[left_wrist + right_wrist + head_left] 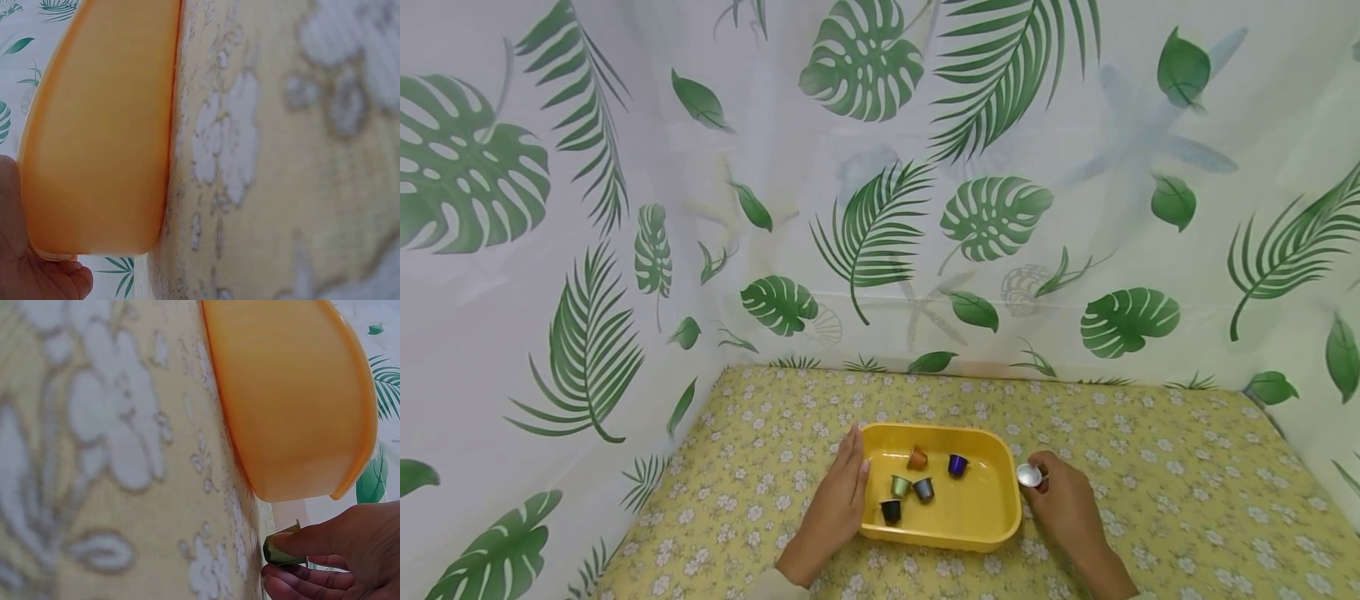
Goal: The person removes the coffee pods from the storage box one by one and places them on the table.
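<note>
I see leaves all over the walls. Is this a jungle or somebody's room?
Probably a small indoor booth, not a jungle. The leaves are printed on a thin white curtain, the table wears a yellow flowered cloth, and a yellow plastic tray holds little capsules.

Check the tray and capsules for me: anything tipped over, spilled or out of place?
Nothing spilled or damaged. Five capsules sit inside the yellow tray; the orange capsule looks tilted. The only one outside is a sixth capsule, pinched in the right hand beside the rim. The left hand rests flat against the opposite side.
</note>
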`<state>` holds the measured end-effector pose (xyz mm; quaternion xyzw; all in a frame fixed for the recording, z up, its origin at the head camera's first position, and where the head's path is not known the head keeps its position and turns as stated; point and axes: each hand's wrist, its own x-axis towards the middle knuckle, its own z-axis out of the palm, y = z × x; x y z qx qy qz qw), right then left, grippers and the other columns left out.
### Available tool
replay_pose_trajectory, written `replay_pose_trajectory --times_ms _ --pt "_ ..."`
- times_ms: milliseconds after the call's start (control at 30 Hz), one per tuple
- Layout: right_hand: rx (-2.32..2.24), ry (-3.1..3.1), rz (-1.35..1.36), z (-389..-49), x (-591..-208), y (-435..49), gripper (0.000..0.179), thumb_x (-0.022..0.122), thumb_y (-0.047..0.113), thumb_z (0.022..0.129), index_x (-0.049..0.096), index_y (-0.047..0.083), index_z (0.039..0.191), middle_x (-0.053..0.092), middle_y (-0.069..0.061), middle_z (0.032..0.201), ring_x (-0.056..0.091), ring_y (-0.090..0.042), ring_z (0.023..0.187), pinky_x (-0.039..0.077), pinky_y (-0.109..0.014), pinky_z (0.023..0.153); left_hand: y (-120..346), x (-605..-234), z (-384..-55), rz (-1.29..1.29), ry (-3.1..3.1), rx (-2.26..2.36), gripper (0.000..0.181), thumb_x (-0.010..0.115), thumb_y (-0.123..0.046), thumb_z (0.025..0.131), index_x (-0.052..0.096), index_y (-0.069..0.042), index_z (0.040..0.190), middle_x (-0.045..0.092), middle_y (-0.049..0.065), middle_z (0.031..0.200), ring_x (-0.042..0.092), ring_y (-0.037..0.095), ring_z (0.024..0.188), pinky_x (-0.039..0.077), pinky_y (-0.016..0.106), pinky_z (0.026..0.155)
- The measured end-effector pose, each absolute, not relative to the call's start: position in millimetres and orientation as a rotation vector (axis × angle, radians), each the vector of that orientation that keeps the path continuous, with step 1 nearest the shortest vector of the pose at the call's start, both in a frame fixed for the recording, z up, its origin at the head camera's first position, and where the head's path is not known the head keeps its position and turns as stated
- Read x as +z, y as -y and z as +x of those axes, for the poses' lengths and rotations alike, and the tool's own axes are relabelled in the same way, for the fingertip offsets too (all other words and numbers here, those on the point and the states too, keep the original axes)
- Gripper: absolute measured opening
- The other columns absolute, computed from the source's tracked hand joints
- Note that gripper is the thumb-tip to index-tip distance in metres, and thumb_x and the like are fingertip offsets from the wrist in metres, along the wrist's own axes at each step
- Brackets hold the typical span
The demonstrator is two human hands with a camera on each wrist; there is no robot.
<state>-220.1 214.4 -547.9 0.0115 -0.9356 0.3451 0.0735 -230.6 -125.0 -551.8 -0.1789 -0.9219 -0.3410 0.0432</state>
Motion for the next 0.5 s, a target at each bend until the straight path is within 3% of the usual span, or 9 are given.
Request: replay_pose_trajectory --times_ms 333,500 --pt "0.994 2.824 0.074 -217.7 -542.9 -211.9 0.031 0.080 0.004 0.086 0.063 -0.005 0.111 0.066 -0.007 0.084 0.060 -0.017 0.072 0.052 -0.035 0.062 125.2 -551.3 -232.0 -0.553 2.801 -1.053 0.058 0.025 -0.035 0.114 0.018 -0.001 0.160 0.005 0.009 0.169 0.016 0.032 0.154 0.024 0.050 0.121" --pt "1.016 2.838 0.086 -218.4 -544.9 -212.5 0.035 0.082 0.004 0.084 0.062 -0.005 0.112 0.067 -0.006 0.085 0.062 -0.018 0.073 0.053 -0.037 0.062 125.3 -552.0 -231.2 -0.552 2.811 -1.051 0.063 0.020 -0.042 0.113 0.017 0.000 0.160 0.005 0.009 0.169 0.014 0.032 0.154 0.023 0.050 0.122"
